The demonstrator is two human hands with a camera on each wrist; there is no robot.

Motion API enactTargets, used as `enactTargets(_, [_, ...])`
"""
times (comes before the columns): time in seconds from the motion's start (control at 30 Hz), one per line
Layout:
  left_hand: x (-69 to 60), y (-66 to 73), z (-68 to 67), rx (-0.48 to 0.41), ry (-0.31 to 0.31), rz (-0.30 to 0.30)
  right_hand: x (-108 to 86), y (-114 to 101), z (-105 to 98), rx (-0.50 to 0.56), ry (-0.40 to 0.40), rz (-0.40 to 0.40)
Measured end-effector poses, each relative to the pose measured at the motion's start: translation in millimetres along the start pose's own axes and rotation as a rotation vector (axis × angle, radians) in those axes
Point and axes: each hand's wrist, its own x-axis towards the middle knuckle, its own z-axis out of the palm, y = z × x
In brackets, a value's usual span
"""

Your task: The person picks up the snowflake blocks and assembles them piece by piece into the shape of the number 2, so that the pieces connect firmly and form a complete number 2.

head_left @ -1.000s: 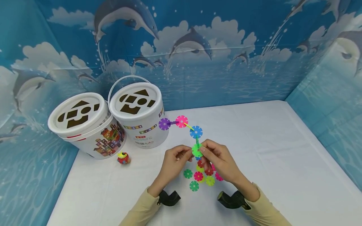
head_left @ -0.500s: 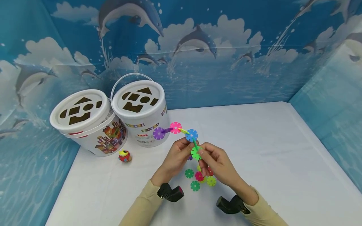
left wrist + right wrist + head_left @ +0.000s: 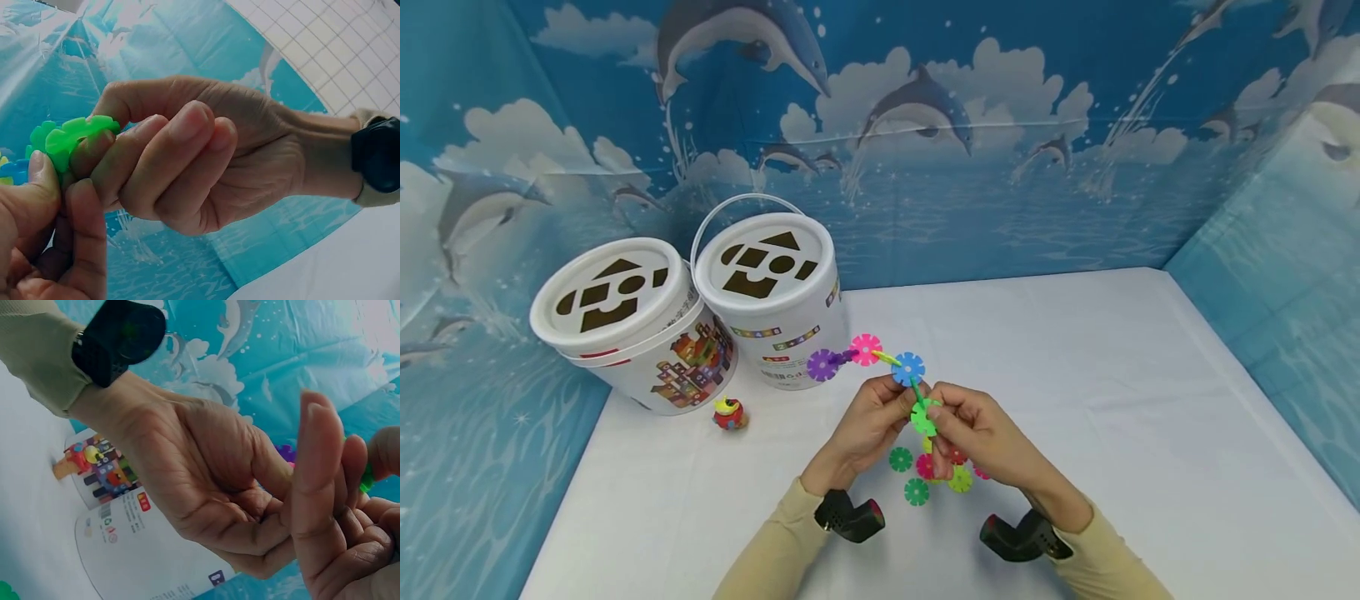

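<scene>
A chain of notched plastic snowflake discs hangs between my hands in the head view. It runs from a purple disc [image 3: 822, 365] through a pink disc [image 3: 867, 350] and a blue disc [image 3: 908, 368] to a bright green disc [image 3: 922, 419], with narrow edge-on discs linking them. My right hand [image 3: 988, 433] pinches the green disc between thumb and index finger, as the left wrist view shows at the green disc [image 3: 78, 134]. Close against it, my left hand [image 3: 868, 421] grips the chain near the blue and green discs; its fingertips are partly hidden.
Below my hands lie loose discs, including a dark green disc [image 3: 916, 492] and a yellow-green disc [image 3: 960, 479]. Two lidded white buckets, one tilted bucket [image 3: 632, 333] and one upright bucket [image 3: 767, 308], stand at the left. Near them sits a small red toy figure [image 3: 729, 414].
The chain has swung left and lower, its purple end now before the upright bucket. My left hand has risen to the chain beside the right hand, which keeps its pinch on the green disc.
</scene>
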Motion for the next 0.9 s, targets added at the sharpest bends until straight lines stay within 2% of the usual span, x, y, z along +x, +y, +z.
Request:
enactTargets(0.17, [0.0,0.4,-0.1,-0.089,0.041,-0.004,-1.7,-0.7,1.3,0.072,-0.100,0.039])
enactTargets(0.23, [0.2,1.5,-1.1,-0.098,0.058,0.002,-1.7,-0.1,4.3,0.100,-0.112,0.064])
enactTargets(0.3, [0.2,2.7,-1.8,-0.070,0.053,0.004,-0.8,0.0,6.8,0.105,-0.088,0.088])
enactTargets(0.47, [-0.2,3.7,-3.9,0.000,-0.005,-0.017,0.1,0.9,4.4,0.136,0.068,0.145])
enactTargets(0.57, [-0.3,2.7,-5.6,0.018,-0.034,-0.028,-0.5,1.7,1.4,0.159,0.120,0.158])
enactTargets(0.73, [-0.2,0.5,-9.9,0.026,-0.064,-0.027,-1.7,0.7,-1.4,0.165,0.119,0.177])
enactTargets(0.9, [0.2,0.5,-11.2,0.014,-0.059,-0.030,-2.3,-0.8,-3.3,0.149,0.093,0.174])
